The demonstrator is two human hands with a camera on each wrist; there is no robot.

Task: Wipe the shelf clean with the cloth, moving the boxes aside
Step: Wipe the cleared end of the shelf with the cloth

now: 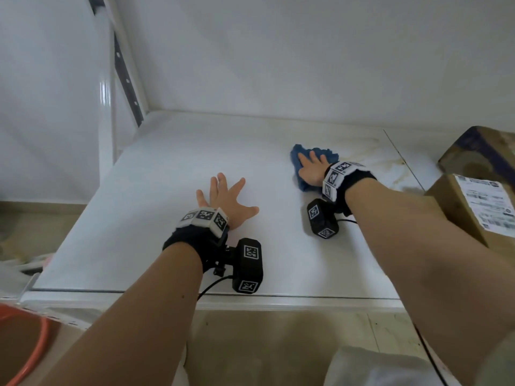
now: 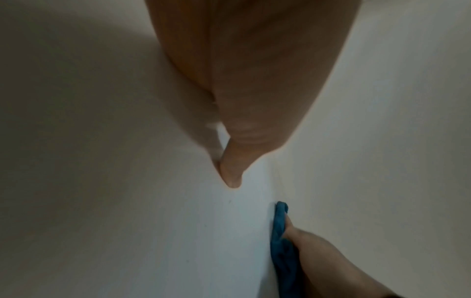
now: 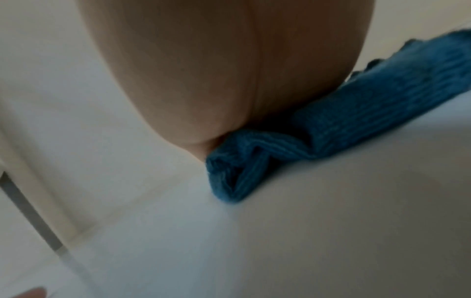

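Note:
A crumpled blue cloth (image 1: 299,160) lies on the white shelf (image 1: 156,168), right of its middle. My right hand (image 1: 310,167) presses flat on the cloth with straight fingers; the right wrist view shows the palm on the folded cloth (image 3: 331,129). My left hand (image 1: 223,196) rests flat on the bare shelf with fingers spread, holding nothing. In the left wrist view its thumb (image 2: 231,173) touches the surface, and the cloth (image 2: 280,238) shows under the other hand. Two cardboard boxes (image 1: 473,207) stand at the shelf's right end.
Brownish stains (image 1: 390,160) mark the shelf between the cloth and the boxes. A white upright with a dark slotted rail (image 1: 125,79) stands at the back left corner. The wall closes the back. An orange hose (image 1: 33,352) lies below at front left.

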